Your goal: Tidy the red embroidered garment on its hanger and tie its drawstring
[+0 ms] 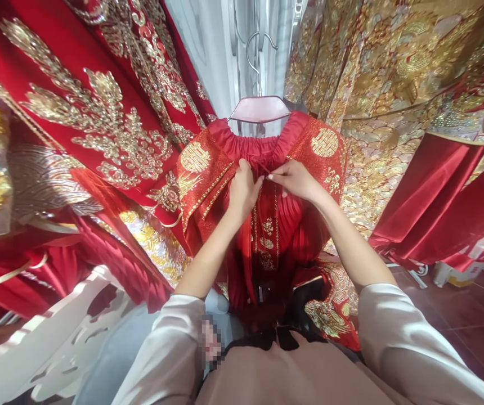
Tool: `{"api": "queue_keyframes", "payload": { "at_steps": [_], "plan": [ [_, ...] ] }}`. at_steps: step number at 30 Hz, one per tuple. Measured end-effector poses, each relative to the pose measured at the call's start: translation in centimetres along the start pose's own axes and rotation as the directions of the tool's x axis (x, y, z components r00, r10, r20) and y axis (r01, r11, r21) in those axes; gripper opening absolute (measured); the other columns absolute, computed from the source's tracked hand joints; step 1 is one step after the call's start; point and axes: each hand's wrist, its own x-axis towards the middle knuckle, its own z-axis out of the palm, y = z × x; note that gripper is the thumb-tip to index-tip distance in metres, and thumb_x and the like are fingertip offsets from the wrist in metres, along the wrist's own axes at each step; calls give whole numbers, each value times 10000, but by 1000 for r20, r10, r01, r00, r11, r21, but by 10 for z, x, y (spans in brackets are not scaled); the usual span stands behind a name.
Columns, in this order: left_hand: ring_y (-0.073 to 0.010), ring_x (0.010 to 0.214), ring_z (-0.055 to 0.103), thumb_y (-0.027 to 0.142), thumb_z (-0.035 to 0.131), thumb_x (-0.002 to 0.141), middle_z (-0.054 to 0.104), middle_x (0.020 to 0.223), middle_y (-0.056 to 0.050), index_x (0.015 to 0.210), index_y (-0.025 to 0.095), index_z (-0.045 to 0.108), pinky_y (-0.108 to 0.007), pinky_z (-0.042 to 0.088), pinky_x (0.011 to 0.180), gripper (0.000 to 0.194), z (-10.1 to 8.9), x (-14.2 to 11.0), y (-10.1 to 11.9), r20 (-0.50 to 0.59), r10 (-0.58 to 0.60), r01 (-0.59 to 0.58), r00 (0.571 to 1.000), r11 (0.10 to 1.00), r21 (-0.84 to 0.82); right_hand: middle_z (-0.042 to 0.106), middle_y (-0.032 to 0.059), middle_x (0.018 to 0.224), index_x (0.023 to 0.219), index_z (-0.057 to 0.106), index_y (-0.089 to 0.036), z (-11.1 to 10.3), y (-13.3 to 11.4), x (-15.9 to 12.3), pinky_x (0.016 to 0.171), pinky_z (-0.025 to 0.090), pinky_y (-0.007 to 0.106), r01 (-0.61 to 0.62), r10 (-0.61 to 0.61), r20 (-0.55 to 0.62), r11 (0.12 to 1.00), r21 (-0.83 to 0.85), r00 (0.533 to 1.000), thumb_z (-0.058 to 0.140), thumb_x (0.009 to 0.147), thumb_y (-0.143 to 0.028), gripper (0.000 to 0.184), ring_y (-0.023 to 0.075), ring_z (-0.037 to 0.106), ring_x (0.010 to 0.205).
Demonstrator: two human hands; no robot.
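Observation:
A red garment with gold embroidery (313,163) hangs in front of me on a pale hanger (260,109) with a metal hook. Its gathered waistband (254,147) runs between the two shoulders of the hanger. Just below the band's middle, my left hand (245,188) is closed with its fingers on the red cloth. Close beside it, my right hand (295,179) pinches a thin red cord (266,169) between thumb and fingers. Both hands nearly touch. An embroidered panel (266,230) hangs down under them.
A red garment with gold sequins (94,124) hangs at the left, and a gold patterned one (377,129) at the right. White carved furniture (56,332) stands lower left. Red satin cloth (428,197) hangs far right above a dark tiled floor (457,320).

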Motion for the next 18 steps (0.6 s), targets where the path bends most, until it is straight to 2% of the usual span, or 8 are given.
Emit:
{"api": "queue_keyframes", "payload": {
  "at_steps": [2, 4, 7, 9, 12, 14, 16, 18],
  "plan": [
    [-235, 734, 594, 109, 543, 825, 544, 760, -56, 959, 179, 435, -348, 452, 716, 185, 9, 3, -4, -29, 9, -10, 1000, 999, -38, 525, -17, 446, 594, 614, -114, 2, 0, 3, 399, 303, 207, -96, 100, -40, 990, 106, 994, 589, 822, -235, 260, 65, 435, 350],
    [-201, 676, 561, 29, 478, 803, 498, 712, -21, 896, 199, 414, -329, 438, 695, 204, 13, 4, -9, -58, 35, -40, 998, 996, -83, 508, -26, 464, 600, 597, -118, 6, 1, 8, 398, 292, 203, -107, 138, -133, 971, 215, 981, 580, 835, -252, 271, 50, 395, 366],
    [-145, 602, 503, -44, 477, 723, 432, 656, 21, 790, 207, 386, -273, 418, 645, 275, 9, 4, -10, -97, 64, -83, 993, 975, -207, 382, -69, 431, 552, 556, -127, 12, 4, 15, 434, 243, 203, -10, 54, -288, 988, 151, 956, 614, 815, -336, 341, 30, 300, 403],
    [-106, 520, 452, -27, 478, 725, 398, 614, 41, 739, 204, 371, -227, 389, 552, 255, -1, 4, -6, -77, -29, -3, 997, 920, -393, 368, -70, 436, 520, 541, -129, 12, 5, 19, 471, 239, 210, 56, -43, -344, 998, 28, 938, 663, 764, -386, 375, 34, 306, 445],
    [-64, 366, 269, 43, 396, 781, 302, 525, 77, 730, 206, 368, -174, 227, 383, 173, -28, 12, 1, 206, -227, 305, 952, 649, -697, 453, -46, 472, 506, 548, -132, 4, 4, 19, 520, 292, 217, 144, -142, -375, 989, -23, 916, 683, 736, -361, 352, 55, 391, 501],
    [-55, 337, 149, 63, 383, 763, 216, 489, 96, 730, 209, 369, -163, 116, 348, 150, -51, 22, 3, 398, -221, 455, 890, 449, -769, 466, -43, 469, 509, 552, -134, -6, 3, 17, 515, 301, 216, 160, -132, -361, 986, 48, 923, 671, 746, -321, 325, 54, 394, 485],
    [-51, 340, 94, 73, 416, 711, 161, 472, 104, 687, 209, 345, -164, 69, 336, 156, -70, 34, 0, 473, -201, 514, 858, 355, -781, 420, -60, 428, 517, 555, -133, -16, 3, 15, 467, 261, 208, 122, -72, -332, 984, 133, 941, 678, 745, -301, 309, 39, 334, 427],
    [-52, 347, 72, 95, 440, 664, 139, 459, 104, 641, 210, 322, -172, 65, 331, 166, -82, 42, -6, 468, -214, 514, 858, 363, -777, 361, -79, 387, 533, 561, -128, -26, 4, 13, 412, 193, 200, 59, 5, -298, 976, 208, 954, 684, 748, -287, 295, 24, 260, 375]
  ]
}}
